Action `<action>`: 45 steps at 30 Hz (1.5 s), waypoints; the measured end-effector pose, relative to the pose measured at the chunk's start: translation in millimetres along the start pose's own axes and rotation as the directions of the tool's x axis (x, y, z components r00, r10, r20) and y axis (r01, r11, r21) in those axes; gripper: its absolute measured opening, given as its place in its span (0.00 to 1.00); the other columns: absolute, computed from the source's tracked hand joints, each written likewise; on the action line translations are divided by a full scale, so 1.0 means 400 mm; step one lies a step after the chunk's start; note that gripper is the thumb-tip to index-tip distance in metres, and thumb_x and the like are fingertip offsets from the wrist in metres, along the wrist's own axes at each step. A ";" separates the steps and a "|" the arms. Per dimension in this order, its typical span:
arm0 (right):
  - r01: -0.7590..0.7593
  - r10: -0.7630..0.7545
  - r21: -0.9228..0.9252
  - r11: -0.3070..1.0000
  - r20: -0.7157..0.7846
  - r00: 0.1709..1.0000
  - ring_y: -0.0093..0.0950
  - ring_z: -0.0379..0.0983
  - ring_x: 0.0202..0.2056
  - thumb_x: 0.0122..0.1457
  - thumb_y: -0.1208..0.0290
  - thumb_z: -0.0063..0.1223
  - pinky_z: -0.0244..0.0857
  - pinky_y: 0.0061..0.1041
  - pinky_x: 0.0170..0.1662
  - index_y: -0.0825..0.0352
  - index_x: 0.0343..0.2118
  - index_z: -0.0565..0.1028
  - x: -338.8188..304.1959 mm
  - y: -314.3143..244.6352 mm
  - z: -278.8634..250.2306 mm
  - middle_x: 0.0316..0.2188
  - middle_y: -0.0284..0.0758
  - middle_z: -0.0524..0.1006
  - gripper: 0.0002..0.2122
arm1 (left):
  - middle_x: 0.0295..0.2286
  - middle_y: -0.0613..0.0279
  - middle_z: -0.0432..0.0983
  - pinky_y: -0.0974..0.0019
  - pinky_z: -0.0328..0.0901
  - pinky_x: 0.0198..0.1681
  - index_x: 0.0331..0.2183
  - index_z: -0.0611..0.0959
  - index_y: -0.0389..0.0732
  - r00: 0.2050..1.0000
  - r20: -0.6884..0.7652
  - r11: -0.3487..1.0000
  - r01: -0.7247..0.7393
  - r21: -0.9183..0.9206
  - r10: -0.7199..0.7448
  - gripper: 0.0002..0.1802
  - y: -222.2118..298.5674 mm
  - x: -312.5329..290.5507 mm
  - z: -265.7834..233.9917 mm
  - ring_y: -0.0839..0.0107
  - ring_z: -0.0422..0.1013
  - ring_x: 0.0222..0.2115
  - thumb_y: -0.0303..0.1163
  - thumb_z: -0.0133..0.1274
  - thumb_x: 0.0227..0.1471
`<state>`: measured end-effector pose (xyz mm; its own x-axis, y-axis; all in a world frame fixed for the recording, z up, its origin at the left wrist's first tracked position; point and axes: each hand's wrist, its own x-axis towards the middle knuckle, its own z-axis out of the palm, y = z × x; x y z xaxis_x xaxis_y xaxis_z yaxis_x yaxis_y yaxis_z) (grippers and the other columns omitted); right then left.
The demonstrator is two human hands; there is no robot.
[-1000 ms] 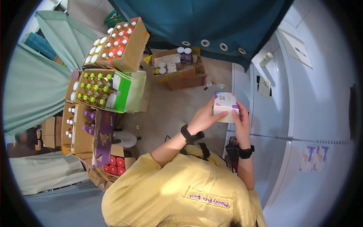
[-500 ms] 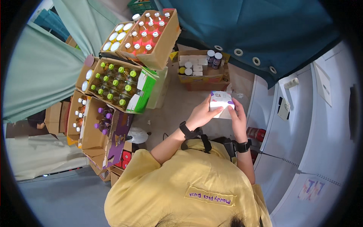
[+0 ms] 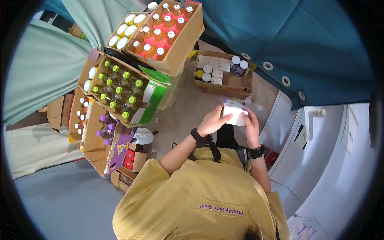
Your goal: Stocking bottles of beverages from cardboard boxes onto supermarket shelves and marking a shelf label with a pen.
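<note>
In front of my chest I hold a small white box (image 3: 234, 115) with purple patches along its far edge. My left hand (image 3: 213, 121) grips its left side, thumb across the near face. My right hand (image 3: 251, 127) closes on the right side, its thumb also on the near face. Bright light washes out part of that face. Beyond the box, an open carton (image 3: 226, 90) on the floor holds small white boxes (image 3: 214, 64), white-lidded tubs and two dark cans with white lids (image 3: 241, 68).
To the left are stacked cartons of bottles: orange drinks (image 3: 160, 39), green-capped bottles (image 3: 119, 90) and purple-capped bottles (image 3: 108, 130). A white plastic bag (image 3: 143, 136) lies beside them. A teal curtain (image 3: 288, 36) hangs at the far right, above pale shelves (image 3: 320, 160).
The surroundings have shifted in view, with the floor carton now farther right. The box has tilted, so its near face shows more; both hands keep their hold.
</note>
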<state>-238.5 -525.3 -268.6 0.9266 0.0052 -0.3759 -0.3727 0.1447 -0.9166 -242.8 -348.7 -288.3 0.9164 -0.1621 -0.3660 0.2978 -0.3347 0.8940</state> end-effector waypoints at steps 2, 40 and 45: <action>-0.049 0.049 0.019 0.999 0.006 0.999 0.23 0.64 0.44 0.57 0.72 0.49 0.55 0.20 0.50 0.72 0.50 0.66 0.080 0.001 -0.013 0.43 0.35 0.70 0.18 | 0.36 0.45 0.71 0.61 0.64 0.40 0.42 0.71 0.31 0.997 -0.065 0.999 -0.027 0.044 0.030 0.33 -0.007 0.074 0.000 0.52 0.69 0.38 0.54 0.50 0.48; -0.552 0.559 -0.223 0.804 -0.032 0.828 0.24 0.68 0.42 0.57 0.71 0.48 0.66 0.29 0.40 0.59 0.54 0.63 1.063 0.572 -0.116 0.43 0.29 0.71 0.20 | 0.41 0.47 0.72 0.65 0.64 0.42 0.51 0.68 0.37 0.937 -0.050 0.932 0.337 -0.131 -0.346 0.23 -0.580 0.952 0.078 0.59 0.71 0.39 0.30 0.45 0.52; -0.617 0.614 -0.158 0.771 -0.072 0.786 0.25 0.65 0.46 0.57 0.71 0.48 0.63 0.33 0.45 0.56 0.54 0.62 1.101 0.628 -0.120 0.45 0.29 0.68 0.21 | 0.41 0.52 0.72 0.68 0.63 0.41 0.53 0.64 0.35 0.935 -0.026 0.922 0.343 -0.181 -0.353 0.26 -0.667 1.004 0.122 0.66 0.70 0.37 0.25 0.44 0.51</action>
<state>73.6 -534.1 -671.0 0.4954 0.0213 -0.8684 -0.8671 -0.0477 -0.4959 32.7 -369.7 -686.6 0.7590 -0.0092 -0.6510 0.6371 -0.1960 0.7455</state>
